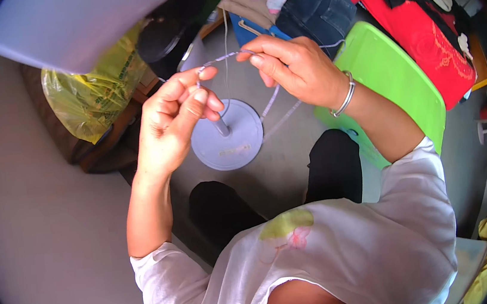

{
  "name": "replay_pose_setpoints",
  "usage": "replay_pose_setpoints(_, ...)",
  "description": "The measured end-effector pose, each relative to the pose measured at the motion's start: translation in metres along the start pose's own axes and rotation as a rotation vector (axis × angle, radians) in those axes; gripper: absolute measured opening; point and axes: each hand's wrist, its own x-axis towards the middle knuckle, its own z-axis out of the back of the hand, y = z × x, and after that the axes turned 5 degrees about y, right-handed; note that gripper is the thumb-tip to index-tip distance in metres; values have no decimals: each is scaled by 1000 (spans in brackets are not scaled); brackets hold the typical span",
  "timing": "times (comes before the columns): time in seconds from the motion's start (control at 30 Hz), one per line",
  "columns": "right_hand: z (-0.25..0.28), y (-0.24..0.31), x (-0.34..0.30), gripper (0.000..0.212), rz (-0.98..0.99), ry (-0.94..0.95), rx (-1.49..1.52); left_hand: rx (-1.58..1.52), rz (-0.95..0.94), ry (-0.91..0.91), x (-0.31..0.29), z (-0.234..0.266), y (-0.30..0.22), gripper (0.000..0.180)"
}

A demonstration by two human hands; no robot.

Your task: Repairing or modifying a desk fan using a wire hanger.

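Dark printing marks the crinkly yellow plastic bag (85, 104) on the far left. The left hand (170, 115) and right hand (309, 69) pinch a thin, bendy, pale purple cord (224, 57) in their fingers (266, 65), and it curves between them. A flat, round, pale base (210, 150) sits on the grey floor (284, 168), with smooth, bright green plastic (390, 69) to its right

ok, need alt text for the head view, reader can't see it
A person's left hand and right hand pinch a thin pale cord that spans the gap between them. Below is a round pale stand base, with a yellow plastic bag to the left, green plastic piece and piled clothes to the right.
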Motion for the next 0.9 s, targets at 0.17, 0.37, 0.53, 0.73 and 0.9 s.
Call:
replay_pose_setpoints(0.17,-7,14,10,19,81,-28,-112,118,-86,-16,-10,14,3,20)
replay_pose_setpoints(0.37,-5,24,13,20,-260,250,581,367,-251,-44,-8,24,-9,19)
replay_pose_setpoints(0.53,11,4,20,20,-221,319,774,506,-282,-29,14,17,-18,19)
replay_pose_setpoints(0.73,1,-38,24,22,61,216,614,901,-436,-221,37,18,-4,30)
replay_pose_setpoints(0.9,1,-58,40,22,48,185,946,941,-463,-477,46,15,16,62)
